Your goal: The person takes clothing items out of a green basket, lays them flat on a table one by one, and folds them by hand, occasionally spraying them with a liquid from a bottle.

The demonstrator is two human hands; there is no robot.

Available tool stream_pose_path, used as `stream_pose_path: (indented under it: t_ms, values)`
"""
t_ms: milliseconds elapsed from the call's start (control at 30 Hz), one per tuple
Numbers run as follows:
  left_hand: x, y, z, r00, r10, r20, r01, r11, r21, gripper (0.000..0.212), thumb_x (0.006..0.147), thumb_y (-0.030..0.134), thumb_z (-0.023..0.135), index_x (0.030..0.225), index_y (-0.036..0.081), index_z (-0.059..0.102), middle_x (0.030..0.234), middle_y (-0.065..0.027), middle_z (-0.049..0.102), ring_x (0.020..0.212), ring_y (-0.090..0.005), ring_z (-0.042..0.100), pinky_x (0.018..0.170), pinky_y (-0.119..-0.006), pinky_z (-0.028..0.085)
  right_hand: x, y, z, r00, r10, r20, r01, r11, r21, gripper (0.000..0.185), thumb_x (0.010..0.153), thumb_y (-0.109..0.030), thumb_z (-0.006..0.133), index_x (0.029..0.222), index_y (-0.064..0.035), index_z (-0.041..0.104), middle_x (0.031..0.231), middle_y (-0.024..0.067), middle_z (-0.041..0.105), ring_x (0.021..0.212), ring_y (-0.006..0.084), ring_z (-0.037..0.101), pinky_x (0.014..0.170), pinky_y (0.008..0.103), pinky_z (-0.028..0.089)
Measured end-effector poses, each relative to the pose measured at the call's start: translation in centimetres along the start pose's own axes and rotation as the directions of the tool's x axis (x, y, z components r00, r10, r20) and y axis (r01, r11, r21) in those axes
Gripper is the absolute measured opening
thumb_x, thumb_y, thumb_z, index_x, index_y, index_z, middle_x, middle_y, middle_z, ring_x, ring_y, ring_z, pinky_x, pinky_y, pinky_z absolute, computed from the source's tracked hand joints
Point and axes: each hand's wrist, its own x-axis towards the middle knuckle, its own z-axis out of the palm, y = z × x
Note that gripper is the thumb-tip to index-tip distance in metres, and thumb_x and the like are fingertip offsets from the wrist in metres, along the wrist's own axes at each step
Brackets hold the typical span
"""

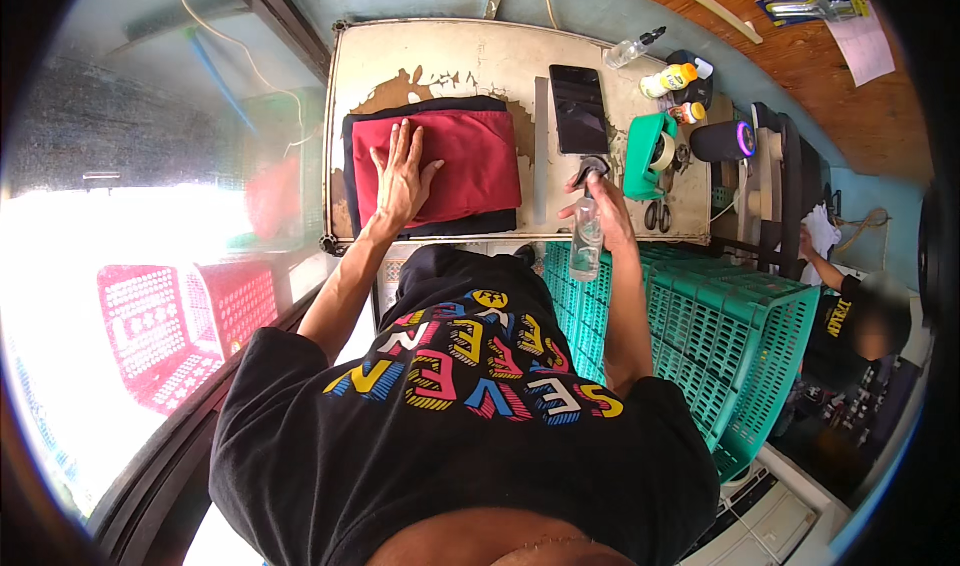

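My left hand [403, 179] lies flat, fingers spread, on a folded red cloth [472, 164]. Beneath that cloth is a folded dark cloth [499, 222], its edges showing around the red one. My right hand [611, 209] grips a clear spray bottle [586, 243] by its neck, below the black trigger head. The bottle stays upright over the front edge of the worn cream table [442, 48]. A flat grey strip, like a ruler [541, 149], lies between the cloths and a black tablet or phone [579, 109].
Right of the tablet stand a green tape dispenser [643, 157], scissors [658, 215], a yellow-capped bottle [667, 80], another clear bottle [630, 50] and a cylindrical speaker [721, 141]. Green plastic crates [720, 341] sit below on the right. Another person [847, 326] is at far right.
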Motion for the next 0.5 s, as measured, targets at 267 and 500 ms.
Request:
stream_pose_path:
  t_ms: [267, 500]
  values:
    - [7.9, 0.5, 1.4, 0.977, 0.131, -0.168, -0.170, 0.955, -0.244, 0.021, 0.085, 0.022, 0.072, 0.100, 0.007, 0.068, 0.105, -0.0087, 0.065, 0.102, -0.0297, 0.061, 0.087, -0.053, 0.046, 2.9, 1.3, 8.5, 0.975, -0.066, 0.212, 0.065, 0.998, 0.014, 0.045, 0.099, -0.045, 0.055, 0.114, -0.0022, 0.058, 0.105, 0.0116, 0.065, 0.065, 0.0216, 0.070, 0.056, 0.0288, 0.054]
    - [13.1, 1.9, 3.3, 0.966, 0.116, 0.229, -0.108, 0.993, -0.049, 0.029, 0.078, 0.040, 0.077, 0.090, 0.014, 0.071, 0.087, -0.0046, 0.069, 0.094, -0.0268, 0.064, 0.082, -0.048, 0.047, 4.8, 2.6, 8.2, 0.992, -0.068, -0.108, 0.074, 0.996, 0.050, 0.045, 0.095, -0.043, 0.062, 0.105, 0.0006, 0.056, 0.096, 0.0143, 0.068, 0.058, 0.0216, 0.069, 0.045, 0.0298, 0.053]
